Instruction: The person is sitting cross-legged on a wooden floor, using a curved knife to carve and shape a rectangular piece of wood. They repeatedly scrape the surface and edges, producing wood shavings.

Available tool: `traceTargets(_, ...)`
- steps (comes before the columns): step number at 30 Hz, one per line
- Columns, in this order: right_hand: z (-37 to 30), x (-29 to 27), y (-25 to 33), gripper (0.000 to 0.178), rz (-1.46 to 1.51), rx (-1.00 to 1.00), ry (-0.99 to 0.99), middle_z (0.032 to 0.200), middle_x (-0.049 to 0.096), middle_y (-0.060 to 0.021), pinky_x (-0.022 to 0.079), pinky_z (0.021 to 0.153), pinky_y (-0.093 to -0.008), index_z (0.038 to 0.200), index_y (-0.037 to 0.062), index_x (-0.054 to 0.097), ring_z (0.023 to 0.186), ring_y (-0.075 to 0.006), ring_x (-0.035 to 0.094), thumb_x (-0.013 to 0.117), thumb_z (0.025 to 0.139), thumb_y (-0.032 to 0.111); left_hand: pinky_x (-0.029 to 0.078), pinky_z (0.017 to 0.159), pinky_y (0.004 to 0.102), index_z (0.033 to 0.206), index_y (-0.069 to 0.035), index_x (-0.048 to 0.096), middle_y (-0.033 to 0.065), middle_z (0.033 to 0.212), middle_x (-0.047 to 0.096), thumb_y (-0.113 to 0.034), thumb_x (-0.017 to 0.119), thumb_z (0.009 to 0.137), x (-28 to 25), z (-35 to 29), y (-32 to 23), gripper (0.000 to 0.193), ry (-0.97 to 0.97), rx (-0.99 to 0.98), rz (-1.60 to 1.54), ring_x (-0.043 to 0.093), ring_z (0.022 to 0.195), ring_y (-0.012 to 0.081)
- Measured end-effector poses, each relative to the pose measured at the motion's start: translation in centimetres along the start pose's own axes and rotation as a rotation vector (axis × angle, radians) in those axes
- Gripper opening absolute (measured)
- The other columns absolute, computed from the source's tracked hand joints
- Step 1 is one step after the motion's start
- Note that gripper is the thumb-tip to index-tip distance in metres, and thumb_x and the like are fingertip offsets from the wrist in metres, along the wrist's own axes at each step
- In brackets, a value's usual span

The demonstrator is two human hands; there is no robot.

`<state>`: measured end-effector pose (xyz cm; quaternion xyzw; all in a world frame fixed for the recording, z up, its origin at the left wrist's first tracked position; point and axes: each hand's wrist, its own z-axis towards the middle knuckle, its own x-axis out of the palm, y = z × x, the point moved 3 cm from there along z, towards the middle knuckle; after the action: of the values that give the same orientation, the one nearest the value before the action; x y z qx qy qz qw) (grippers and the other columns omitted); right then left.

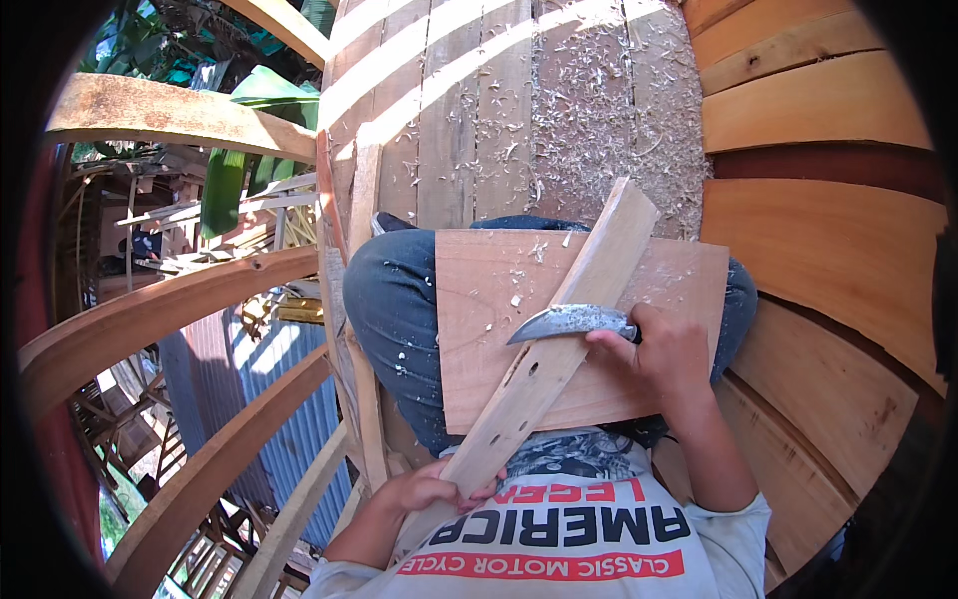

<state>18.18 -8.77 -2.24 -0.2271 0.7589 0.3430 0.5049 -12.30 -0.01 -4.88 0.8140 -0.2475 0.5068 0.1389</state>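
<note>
A long narrow wooden plank [540, 379] slants across my lap, its far end up to the right and its near end by my shirt. Several dark holes mark its face. My left hand [445, 487] is wrapped round the near end. In my right hand [666, 351] is a knife [566, 321] with a curved, mottled grey blade. The blade lies across the plank's middle, its tip pointing left; most of the handle is hidden in my fingers. Under the plank, a flat square board [469, 329] rests on my thighs, with a few shavings on it.
Pale wood shavings [589, 130] cover much of the plank floor [449, 140] ahead. A wooden slat wall [818, 240] stands close on my right. On the left runs a wooden railing [190, 299], with corrugated metal sheets [289, 399] and green leaves [225, 190] beyond it.
</note>
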Motion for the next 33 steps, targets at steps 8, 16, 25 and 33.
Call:
traceTargets(8, 3.9, -4.7, -10.2, 0.063, 0.021, 0.515, -0.195, 0.059, 0.055, -0.0242, 0.045, 0.052, -0.0426, 0.07, -0.0035, 0.063, 0.056, -0.037, 0.061, 0.057, 0.086, 0.057, 0.04, 0.066, 0.024, 0.131, 0.005, 0.037, 0.0027, 0.088, 0.045, -0.004, 0.05, 0.07, -0.5, -0.5, 0.4, 0.063, -0.009, -0.002, 0.061, 0.045, 0.072, 0.0115)
traceTargets(16, -2.4, -1.7, 1.5, 0.056, 0.144, -0.02, 0.107, 0.055, 0.057, -0.0157, 0.047, 0.049, -0.0384, 0.065, 0.0004, 0.061, 0.052, -0.0312, 0.062, 0.067, 0.08, 0.054, 0.043, 0.078, 0.0264, 0.13, 0.002, 0.039, 0.0023, 0.088, 0.045, 0.002, 0.052, 0.073, 1.2, -0.7, -1.3, 0.059, -0.19, 0.026, 0.39, 0.048, 0.081, 0.0134)
traceTargets(25, -2.6, -2.0, 0.8, 0.061, 0.047, -0.071, 0.049, 0.052, 0.056, -0.0113, 0.046, 0.045, -0.0356, 0.059, 0.0044, 0.056, 0.047, -0.0283, 0.06, 0.069, 0.07, 0.063, 0.042, 0.075, 0.0267, 0.124, 0.001, 0.041, 0.0035, 0.086, 0.047, 0.0, 0.053, 0.076, 2.6, -0.5, -1.1, 0.049, -0.337, 0.08, 0.609, 0.049, 0.08, 0.013)
traceTargets(33, -1.5, -2.5, -1.2, 0.062, -0.062, -0.039, -0.053, 0.049, 0.053, -0.0101, 0.045, 0.044, -0.0347, 0.059, 0.0049, 0.057, 0.046, -0.027, 0.058, 0.07, 0.067, 0.065, 0.041, 0.075, 0.0272, 0.124, 0.0, 0.041, 0.004, 0.089, 0.047, -0.004, 0.053, 0.078, 2.8, -0.7, -0.8, 0.048, -0.337, 0.129, 0.685, 0.048, 0.081, 0.0135)
